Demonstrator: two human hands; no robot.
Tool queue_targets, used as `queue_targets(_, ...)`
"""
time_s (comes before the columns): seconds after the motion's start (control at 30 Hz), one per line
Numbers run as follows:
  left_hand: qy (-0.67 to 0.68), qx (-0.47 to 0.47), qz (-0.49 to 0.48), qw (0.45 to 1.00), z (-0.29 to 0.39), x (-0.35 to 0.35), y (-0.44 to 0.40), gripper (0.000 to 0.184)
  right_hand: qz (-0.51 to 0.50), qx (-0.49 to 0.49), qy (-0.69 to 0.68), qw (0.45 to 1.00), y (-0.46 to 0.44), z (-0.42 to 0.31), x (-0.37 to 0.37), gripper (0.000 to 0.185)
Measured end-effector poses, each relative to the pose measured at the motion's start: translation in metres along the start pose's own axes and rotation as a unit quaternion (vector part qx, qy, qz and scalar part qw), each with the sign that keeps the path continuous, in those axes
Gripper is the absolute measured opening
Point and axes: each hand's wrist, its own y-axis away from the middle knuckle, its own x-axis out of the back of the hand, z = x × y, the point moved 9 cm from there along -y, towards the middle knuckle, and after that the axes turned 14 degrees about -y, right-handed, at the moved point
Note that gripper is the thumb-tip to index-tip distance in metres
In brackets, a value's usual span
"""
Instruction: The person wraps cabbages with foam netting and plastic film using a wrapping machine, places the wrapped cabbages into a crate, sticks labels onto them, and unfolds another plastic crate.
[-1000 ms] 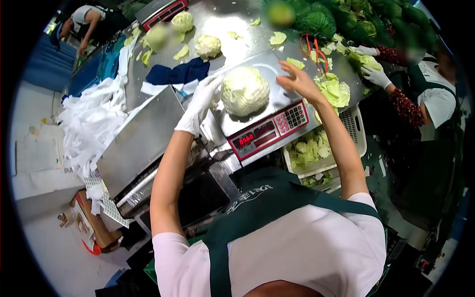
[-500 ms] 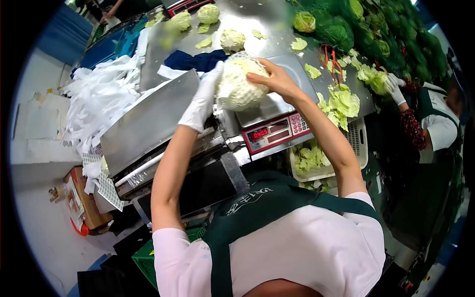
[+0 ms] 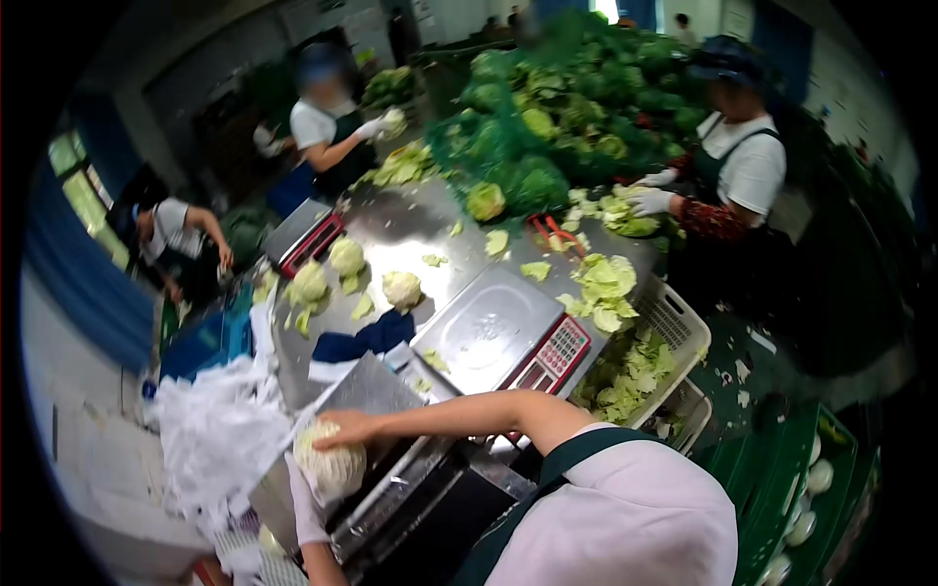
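A pale cabbage in white netting (image 3: 332, 467) is between my two hands, over the slanted metal plate (image 3: 376, 389) at the lower left. My left hand (image 3: 305, 493), in a white glove, lies along its left side. From above, my bare right hand (image 3: 342, 430) grips the cabbage's upper part. To the right of the plate stands the scale (image 3: 489, 322), its pan bare and its red-framed keypad (image 3: 562, 349) facing me; my right forearm partly hides its display.
Trimmed cabbages (image 3: 402, 290) and loose leaves lie on the metal table (image 3: 391, 225). White netting (image 3: 220, 420) is heaped at left, leaf-filled crates (image 3: 689, 342) stand at right. Co-workers (image 3: 747, 146) stand across the table and at far left. Green-netted cabbages (image 3: 586, 107) are piled behind.
The cabbage has left the scale and moved down and left over the metal plate, held by both hands. The view has tilted up, showing more of the room.
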Motion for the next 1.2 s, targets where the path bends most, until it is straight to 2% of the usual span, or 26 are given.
queue_targets(0.1,-0.027,0.004,-0.028,0.999,0.019,-0.017,0.022,0.057,-0.037,-0.023,0.02,0.999,0.024,-0.025,0.012,0.093)
queue_targets(0.17,-0.31,0.012,0.073,0.948,0.032,0.016,0.034,0.05,-0.034,0.012,0.087,0.996,0.028,-0.025,0.024,0.086)
queue_targets(0.2,-0.36,-0.025,0.144,0.921,0.044,0.018,0.05,0.037,-0.021,0.042,0.173,0.984,0.028,-0.022,0.034,0.083)
queue_targets(0.23,-0.408,-0.046,0.136,0.902,0.041,0.035,0.049,0.031,-0.033,0.116,0.203,0.972,0.039,-0.033,0.036,0.076)
queue_targets(0.27,-0.454,-0.066,0.13,0.879,0.032,0.059,0.052,0.027,-0.081,0.092,0.241,0.963,0.056,-0.045,0.034,0.069)
queue_targets(0.33,-0.661,-0.347,0.085,0.66,0.045,0.022,0.088,0.023,-0.133,0.227,0.407,0.875,0.083,-0.052,0.02,0.05)
queue_targets(0.37,-0.725,-0.449,0.0,0.522,0.04,-0.022,0.113,0.029,-0.137,0.226,0.404,0.876,0.091,-0.047,0.022,0.05)
queue_targets(0.4,-0.825,-0.415,-0.063,0.38,0.024,-0.051,0.125,0.03,-0.188,0.313,0.5,0.785,0.109,-0.043,0.006,0.038)
queue_targets(0.43,-0.85,-0.417,-0.092,0.308,0.007,-0.052,0.126,0.03,-0.232,0.392,0.582,0.673,0.125,-0.031,-0.008,0.027)
queue_targets(0.47,-0.87,-0.417,-0.121,0.235,-0.012,-0.052,0.124,0.03,-0.224,0.48,0.533,0.66,0.138,-0.024,-0.016,0.012)
queue_targets(0.53,-0.865,-0.408,-0.13,0.261,-0.026,-0.04,0.111,0.028,-0.302,0.514,0.513,0.617,0.15,0.001,-0.029,0.013)
queue_targets(0.57,-0.848,-0.408,-0.1,0.323,-0.028,-0.027,0.097,0.024,-0.32,0.517,0.5,0.616,0.149,0.011,-0.033,0.015)
queue_targets(0.6,-0.83,-0.396,-0.064,0.387,-0.034,-0.009,0.095,0.021,-0.32,0.518,0.451,0.653,0.148,0.007,-0.03,0.015)
queue_targets(0.67,-0.784,-0.495,-0.059,0.371,-0.021,-0.026,0.117,0.017,-0.264,0.497,0.4,0.724,0.142,0.005,-0.014,0.008)
queue_targets(0.7,-0.799,-0.41,-0.024,0.438,-0.008,-0.028,0.118,0.014,-0.23,0.373,0.398,0.806,0.131,0.013,-0.003,0.011)
queue_targets(0.73,-0.707,-0.369,-0.037,0.602,0.011,-0.032,0.128,0.009,-0.196,0.297,0.403,0.843,0.133,0.01,0.006,0.012)
queue_targets(0.77,-0.643,-0.198,-0.053,0.738,-0.004,-0.01,0.124,0.006,-0.162,0.197,0.386,0.886,0.14,0.0,0.02,0.015)
queue_targets(0.8,-0.536,-0.03,-0.063,0.841,-0.027,0.009,0.13,0.004,-0.201,0.158,0.428,0.867,0.151,0.0,0.027,0.015)
queue_targets(0.83,-0.508,-0.001,-0.074,0.858,-0.021,-0.005,0.147,0.004,-0.216,0.142,0.253,0.932,0.17,-0.012,0.038,0.011)
queue_targets(0.87,-0.479,0.022,-0.087,0.873,-0.01,-0.016,0.166,0.006,-0.213,0.063,0.227,0.948,0.193,-0.042,0.032,0.012)
queue_targets(0.93,-0.538,-0.143,-0.136,0.819,0.028,-0.026,0.184,0.008,-0.212,-0.056,0.093,0.971,0.224,-0.083,0.025,0.015)
queue_targets(1.0,-0.399,-0.183,-0.072,0.896,0.092,-0.028,0.204,0.007,-0.198,0.003,0.025,0.98,0.229,-0.14,0.028,0.011)
queue_targets(1.07,-0.324,-0.319,-0.002,0.891,0.161,-0.031,0.217,0.011,-0.092,0.068,-0.08,0.99,0.218,-0.186,0.051,0.014)
queue_targets(1.13,-0.387,-0.304,0.173,0.854,0.179,-0.013,0.18,0.01,-0.109,0.207,-0.174,0.957,0.17,-0.199,0.062,0.021)
queue_targets(1.17,-0.498,-0.33,0.166,0.785,0.182,-0.021,0.158,0.022,-0.003,0.241,-0.135,0.961,0.135,-0.191,0.072,0.019)
queue_targets(1.2,-0.476,-0.299,0.121,0.818,0.169,-0.028,0.129,0.032,-0.024,0.252,-0.111,0.961,0.105,-0.193,0.063,0.022)
